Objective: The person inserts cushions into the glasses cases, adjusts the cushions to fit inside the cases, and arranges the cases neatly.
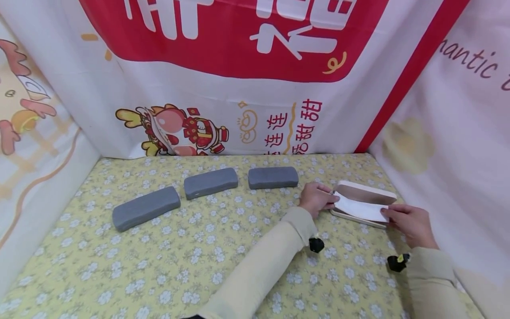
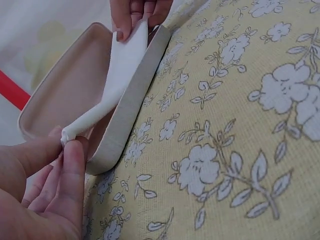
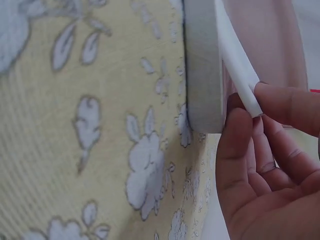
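An open cream glasses case (image 1: pixel 368 195) with a brownish-pink lining lies at the right of the table, its lid standing up at the back. Over its lower half stretches a folded white cloth (image 1: pixel 360 210), one end in each hand. My left hand (image 1: pixel 316 199) pinches the left end between thumb and fingers; the left wrist view shows that end of the cloth (image 2: pixel 95 116) bunched at the fingertips. At the opposite end, my right hand (image 1: pixel 412 223) pinches the cloth (image 3: pixel 242 75) right beside the case's rim. Part of the case's inside is hidden under the cloth.
Three closed grey cases, a left one (image 1: pixel 146 208), a middle one (image 1: pixel 211 182) and a right one (image 1: pixel 273 177), lie along the back of the table. A yellow floral tablecloth (image 1: pixel 167 270) covers the top. Printed fabric walls (image 1: pixel 442 146) enclose the back and sides.
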Tool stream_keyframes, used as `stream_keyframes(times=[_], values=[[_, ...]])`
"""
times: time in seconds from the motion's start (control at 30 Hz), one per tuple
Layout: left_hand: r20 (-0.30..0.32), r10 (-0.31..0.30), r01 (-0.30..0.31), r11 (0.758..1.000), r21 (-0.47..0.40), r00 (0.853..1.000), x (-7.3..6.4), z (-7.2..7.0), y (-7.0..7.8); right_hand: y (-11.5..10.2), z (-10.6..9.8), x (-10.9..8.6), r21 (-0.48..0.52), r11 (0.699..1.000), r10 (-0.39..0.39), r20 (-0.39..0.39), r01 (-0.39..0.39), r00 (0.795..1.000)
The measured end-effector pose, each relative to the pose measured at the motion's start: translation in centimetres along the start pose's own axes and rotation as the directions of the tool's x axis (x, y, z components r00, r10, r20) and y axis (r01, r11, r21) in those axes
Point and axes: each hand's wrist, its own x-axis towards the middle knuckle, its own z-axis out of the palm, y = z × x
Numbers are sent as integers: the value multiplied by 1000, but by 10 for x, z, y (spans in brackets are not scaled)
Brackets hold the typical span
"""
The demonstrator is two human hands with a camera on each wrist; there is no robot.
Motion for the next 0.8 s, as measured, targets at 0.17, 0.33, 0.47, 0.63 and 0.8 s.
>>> stream_keyframes(times=[0.17,0.33,0.47,0.63,0.8], values=[[19,21,-24,990,142,1000,0,4,6,-3,3,1,-152,988,-33,-28,29,999],[23,81,-84,963,258,996,1,7,6,-6,5,1,-197,980,-29,-39,20,999],[-18,114,-104,949,298,993,0,5,6,-7,7,1,-220,975,-24,-45,14,999],[-17,150,-133,918,374,989,-2,1,6,-6,6,0,-204,979,-21,-41,13,999],[-17,118,-106,941,322,993,-3,0,7,-5,-2,-5,-129,992,-14,-12,12,1000]])
